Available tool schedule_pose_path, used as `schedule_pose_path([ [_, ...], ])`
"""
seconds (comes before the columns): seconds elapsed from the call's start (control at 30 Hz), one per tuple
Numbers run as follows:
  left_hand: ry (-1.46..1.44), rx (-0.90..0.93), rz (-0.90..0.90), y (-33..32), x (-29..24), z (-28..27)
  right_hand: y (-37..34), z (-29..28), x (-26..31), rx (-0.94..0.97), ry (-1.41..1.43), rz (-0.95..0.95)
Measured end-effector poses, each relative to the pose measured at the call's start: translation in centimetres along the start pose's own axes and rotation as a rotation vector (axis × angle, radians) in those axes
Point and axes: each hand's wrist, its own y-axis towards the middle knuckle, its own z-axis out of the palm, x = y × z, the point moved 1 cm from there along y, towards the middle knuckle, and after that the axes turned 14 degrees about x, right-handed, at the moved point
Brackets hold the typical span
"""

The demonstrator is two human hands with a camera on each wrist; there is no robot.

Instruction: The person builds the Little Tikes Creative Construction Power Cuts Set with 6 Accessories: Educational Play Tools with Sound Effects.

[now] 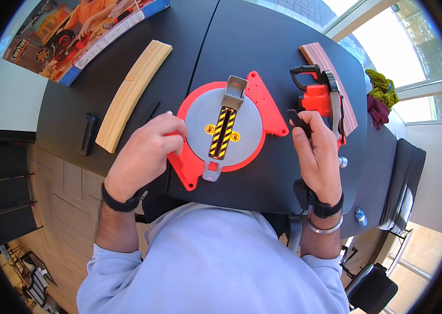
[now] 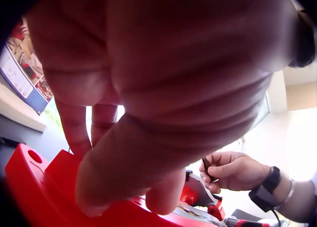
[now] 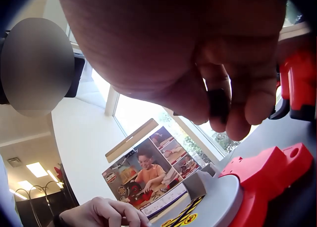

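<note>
A red toy saw base (image 1: 273,118) with a round grey turntable (image 1: 197,120) lies on the table before me. Yellow-and-black stripes line the slot across the turntable, and a grey bracket (image 1: 235,86) rises at its far end. My left hand (image 1: 145,152) grips the red base at its left edge, fingers curled over the rim in the left wrist view (image 2: 163,103). To the right of the base, my right hand (image 1: 316,152) pinches a small flat black piece (image 1: 298,121) between thumb and fingers. That piece is partly hidden by the fingers in the right wrist view.
A red-and-black toy saw (image 1: 317,99) lies beyond my right hand, beside a wooden strip (image 1: 346,107). Another wooden strip (image 1: 127,104), a black handle (image 1: 88,133) and a printed box (image 1: 87,39) are at left. Dark cloth (image 1: 377,111) lies at far right.
</note>
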Motion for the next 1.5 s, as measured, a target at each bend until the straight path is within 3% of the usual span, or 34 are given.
schedule_pose_path([
  [0.13, 0.099, -0.115, -0.152, 0.2, -1.9, 0.3, 1.9, -0.5, 0.8, 0.113, 0.033, 0.054],
  [0.23, 0.031, -0.137, -0.279, -0.2, -2.9, 0.6, 4.2, 0.0, 1.1, 0.165, -0.172, 0.044],
  [0.33, 0.095, -0.049, -0.36, -0.7, -3.4, 1.6, 6.8, 1.9, 1.2, 0.077, -0.35, -0.198],
  [0.43, 0.088, -0.014, -0.425, -0.9, -3.4, 2.7, 8.7, 4.5, 1.3, 0.052, -0.417, -0.224],
  [0.47, 0.075, -0.021, -0.412, -0.9, -3.3, 2.7, 9.5, 5.0, 2.1, 0.137, -0.407, -0.082],
  [0.57, -0.056, -0.047, -0.466, -0.7, -3.9, 2.4, 10.4, 7.1, 3.8, 0.092, -0.467, 0.027],
  [0.6, -0.056, -0.054, -0.481, -0.8, -3.7, 2.3, 10.7, 7.6, 3.6, 0.092, -0.481, -0.013],
  [0.73, -0.11, -0.017, -0.408, -0.9, -2.4, 1.6, 11.2, 9.6, 3.3, 0.083, -0.497, -0.02],
  [0.83, -0.127, 0.009, -0.341, -0.6, -1.6, 1.4, 10.9, 10.4, 3.6, 0.049, -0.45, -0.141],
  [0.9, -0.146, 0.003, -0.304, -0.5, -1.5, 1.5, 10.7, 10.9, 4.7, 0.142, -0.438, -0.426],
  [1.17, -0.096, -0.008, -0.285, -0.6, -1.4, 1.8, 10.0, 8.6, 4.3, 0.347, -0.352, -0.492],
  [1.23, -0.137, 0.03, -0.291, -0.6, -1.2, 1.3, 9.2, 7.7, 4.1, 0.261, -0.093, -0.548],
  [1.27, -0.178, 0.059, -0.313, -0.5, -1.0, 1.1, 8.5, 6.6, 4.3, 0.254, -0.097, -0.538],
  [1.33, -0.175, 0.076, -0.304, -0.6, -0.6, 0.5, 6.8, 2.9, 4.6, 0.329, -0.011, -0.206],
  [1.37, -0.169, 0.09, -0.304, -0.7, -0.2, 0.4, 6.1, 1.0, 3.8, 0.348, -0.13, -0.324],
  [1.43, -0.173, 0.091, -0.278, -0.9, 0.6, 0.4, 4.7, -0.9, 1.3, 0.357, 0.202, 0.022],
  [1.5, -0.151, 0.118, -0.255, -0.8, 0.8, 0.1, 2.7, -1.0, -0.2, 0.283, 0.09, 0.025],
])
